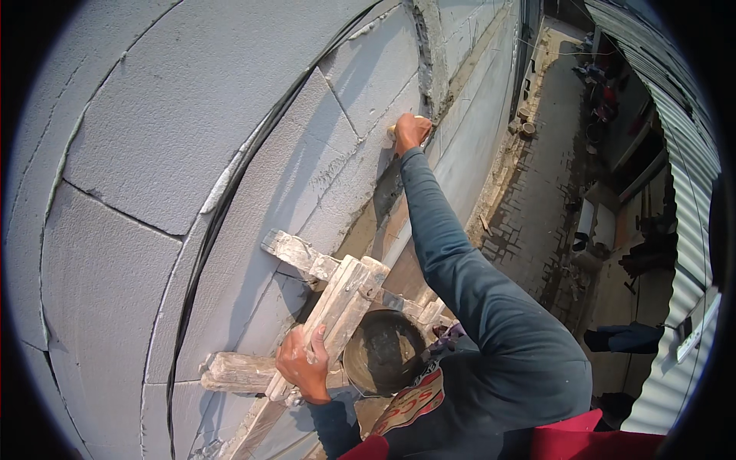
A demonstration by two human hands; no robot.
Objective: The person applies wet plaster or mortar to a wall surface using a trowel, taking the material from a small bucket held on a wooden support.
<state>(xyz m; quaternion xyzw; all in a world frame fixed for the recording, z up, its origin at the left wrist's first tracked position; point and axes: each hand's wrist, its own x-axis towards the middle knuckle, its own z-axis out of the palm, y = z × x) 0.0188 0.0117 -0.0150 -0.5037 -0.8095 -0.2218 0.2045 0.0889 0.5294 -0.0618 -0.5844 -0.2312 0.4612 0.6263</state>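
Note:
My right hand [412, 132] reaches up along the block wall [307, 153], closed round a tool's pale handle [392, 132]. The rest of that tool is mostly hidden by the fingers, so its kind does not show. Below that arm a strip of damp grey mortar [366, 222] runs along the wall. Lower down, my left hand [303, 364] grips a mortar-stained wooden plank [337, 303], thumb over its top. Just right of this plank sits a round black bucket [373, 383] with something greyish-brown inside.
Rough timber pieces [238, 372] jut against the wall near the plank. A bundle of black cables [230, 184] hangs down the wall. Far below on the right lies a paved alley [529, 199], edged by a corrugated metal roof [686, 184].

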